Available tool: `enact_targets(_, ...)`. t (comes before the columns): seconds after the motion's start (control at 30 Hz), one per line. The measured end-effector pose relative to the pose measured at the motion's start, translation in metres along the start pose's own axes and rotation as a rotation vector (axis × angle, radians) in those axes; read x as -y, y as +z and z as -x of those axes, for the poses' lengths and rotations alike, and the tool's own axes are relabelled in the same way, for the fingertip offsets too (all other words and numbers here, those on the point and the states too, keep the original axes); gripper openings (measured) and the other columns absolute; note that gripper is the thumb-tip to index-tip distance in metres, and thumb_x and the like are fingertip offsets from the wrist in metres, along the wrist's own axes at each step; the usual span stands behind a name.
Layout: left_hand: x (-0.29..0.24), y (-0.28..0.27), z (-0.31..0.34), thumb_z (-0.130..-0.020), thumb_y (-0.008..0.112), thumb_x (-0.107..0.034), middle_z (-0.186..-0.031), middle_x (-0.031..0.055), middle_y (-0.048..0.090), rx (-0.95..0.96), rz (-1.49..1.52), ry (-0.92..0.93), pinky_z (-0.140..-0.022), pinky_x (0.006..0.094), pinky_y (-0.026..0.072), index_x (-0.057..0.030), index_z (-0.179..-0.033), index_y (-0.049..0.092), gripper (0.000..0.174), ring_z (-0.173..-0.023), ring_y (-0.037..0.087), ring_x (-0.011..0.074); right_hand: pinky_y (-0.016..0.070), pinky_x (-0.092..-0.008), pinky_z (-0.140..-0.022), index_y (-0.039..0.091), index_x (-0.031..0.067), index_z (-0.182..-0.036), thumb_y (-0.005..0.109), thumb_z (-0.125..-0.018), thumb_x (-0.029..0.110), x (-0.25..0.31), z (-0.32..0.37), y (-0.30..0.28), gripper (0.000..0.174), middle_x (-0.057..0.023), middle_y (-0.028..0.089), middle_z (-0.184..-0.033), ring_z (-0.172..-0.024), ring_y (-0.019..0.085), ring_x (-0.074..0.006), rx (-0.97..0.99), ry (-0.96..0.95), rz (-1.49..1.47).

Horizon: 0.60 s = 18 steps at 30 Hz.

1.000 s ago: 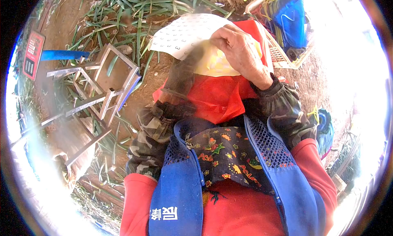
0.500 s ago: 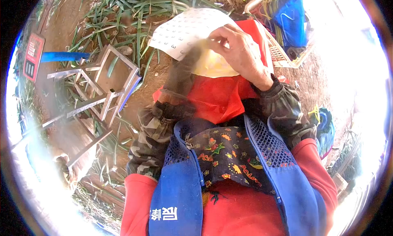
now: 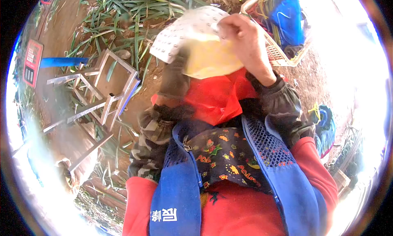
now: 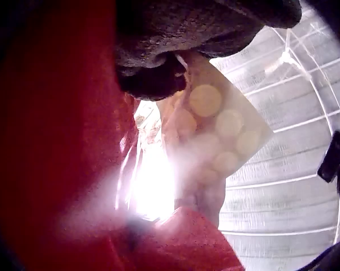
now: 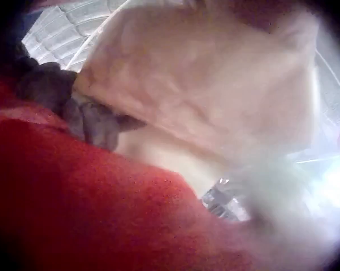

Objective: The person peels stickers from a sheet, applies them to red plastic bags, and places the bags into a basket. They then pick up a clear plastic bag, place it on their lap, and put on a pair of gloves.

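Hands are working just past the crumpled, glossy red sheeting (image 3: 217,100) spread over the person's lap. Wrapped in a dark fabric glove, the left hand (image 3: 174,75) is gripping the lower edge of a thin white paper sheet with rows of small dark marks (image 3: 166,45), its fingers curling round it. The bare right hand (image 3: 247,41) is bending its fingers beside the top of a pale yellow paper sheet (image 3: 211,62); blur is hiding whether it is pinching anything. Both papers are sitting over the far edge of the red sheeting, overlapping; I can't tell whether they are joined.

By my judgement, this paper is feather-light, limp and easily creased or torn, perhaps slippery under the glove. Its margins, pinched flat between thumb and finger, are offering the safest hold.

A bare metal frame (image 3: 127,88) is lying to the person's left of the red sheeting, a cream lattice plastic crate (image 3: 278,54) is standing beyond it to the right, and long green leaves (image 3: 141,10) are littering the ground farther out.
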<state>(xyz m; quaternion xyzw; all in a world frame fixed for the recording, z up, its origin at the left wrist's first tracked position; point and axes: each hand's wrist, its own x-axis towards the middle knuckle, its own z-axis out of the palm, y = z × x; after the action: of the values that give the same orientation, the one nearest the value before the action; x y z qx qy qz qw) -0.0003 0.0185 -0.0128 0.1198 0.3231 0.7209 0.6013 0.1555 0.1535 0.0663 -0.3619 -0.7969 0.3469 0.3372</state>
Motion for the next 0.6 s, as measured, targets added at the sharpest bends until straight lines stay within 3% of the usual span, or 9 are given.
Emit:
enact_targets(0.03,-0.001,-0.005,-0.002,-0.098,0.049,-0.011,-0.122,0.0142,0.06,-0.143,0.019,-0.076,-0.093,0.034,0.0528,0.0019,-0.129,0.051,0.033,-0.113,0.06,0.0228,0.0526,-0.0328,-0.073,0.069,0.0056,-0.094,0.065,-0.086,0.01,-0.002,-0.003,-0.007,0.01,-0.0129,0.068,-0.089,-0.079,0.068,-0.0263,-0.103,0.018,0.024)
enact_targets(0.1,-0.013,0.006,0.003,-0.099,0.049,-0.016,-0.125,0.0163,0.059,-0.179,0.137,-0.089,-0.095,0.0373,0.0537,0.0011,-0.128,0.051,0.034,-0.114,0.06,0.0256,0.0522,-0.0291,-0.069,0.069,0.0047,-0.094,0.068,-0.087,0.011,-0.004,-0.008,-0.021,0.01,-0.0104,0.069,-0.084,-0.072,0.066,-0.0183,-0.28,0.006,-0.053)
enact_targets(0.13,-0.022,0.031,0.008,-0.097,0.053,-0.017,-0.109,0.0109,0.061,-0.197,0.25,-0.078,-0.083,0.0348,0.0539,-0.0009,-0.115,0.056,0.025,-0.099,0.061,0.0238,0.051,-0.0263,-0.066,0.07,0.0041,-0.093,0.07,-0.087,0.011,-0.012,-0.011,-0.027,0.009,-0.0074,0.069,-0.081,-0.07,0.064,-0.0113,-0.367,-0.023,0.045)
enact_targets(0.23,-0.011,0.012,-0.001,-0.095,0.054,-0.017,-0.099,0.0085,0.057,0.017,0.457,-0.037,-0.077,0.0332,0.0493,-0.0022,-0.107,0.055,0.019,-0.092,0.056,0.022,0.0514,-0.0295,-0.066,0.069,0.0046,-0.092,0.071,-0.085,0.012,-0.019,-0.014,-0.038,0.011,-0.0094,0.068,-0.081,-0.071,0.065,-0.018,-0.411,0.028,-0.02)
enact_targets(0.37,0.001,-0.021,-0.01,-0.092,0.055,-0.017,-0.086,0.0054,0.051,0.292,0.721,0.021,-0.07,0.0311,0.0431,-0.0041,-0.095,0.053,0.013,-0.082,0.049,0.0196,0.0508,-0.0384,-0.07,0.066,0.0064,-0.089,0.065,-0.085,0.013,-0.034,-0.014,-0.028,0.008,-0.0109,0.066,-0.083,-0.077,0.064,-0.0281,-0.131,-0.158,0.311)
enact_targets(0.4,-0.005,-0.009,-0.006,-0.09,0.056,-0.017,-0.077,0.0022,0.036,0.143,0.737,0.006,-0.065,0.0285,0.0321,-0.0085,-0.084,0.045,0.015,-0.073,0.034,0.0165,0.0502,-0.0403,-0.071,0.066,0.0073,-0.089,0.064,-0.085,0.013,-0.036,-0.014,-0.025,0.007,-0.0109,0.065,-0.084,-0.078,0.063,-0.0297,-0.051,-0.2,0.372)
enact_targets(0.5,-0.007,-0.003,-0.001,-0.091,0.055,-0.014,-0.081,0.0045,0.042,0.164,0.745,0.015,-0.067,0.0295,0.0358,-0.0037,-0.091,0.05,0.012,-0.077,0.039,0.0179,0.0486,-0.0418,-0.074,0.064,0.01,-0.089,0.058,-0.083,0.013,-0.045,-0.02,-0.011,0.009,-0.0091,0.061,-0.084,-0.082,0.062,-0.0301,0.073,-0.348,0.475)
enact_targets(0.6,-0.009,-0.002,0.0,-0.09,0.053,-0.019,-0.078,0.0031,0.036,0.13,0.825,-0.023,-0.068,0.0302,0.0339,-0.008,-0.086,0.047,0.013,-0.075,0.037,0.0179,0.0488,-0.0405,-0.077,0.063,0.0088,-0.088,0.057,-0.081,0.013,-0.043,-0.028,-0.002,0.01,-0.0085,0.061,-0.086,-0.085,0.062,-0.0288,0.155,-0.496,0.579)
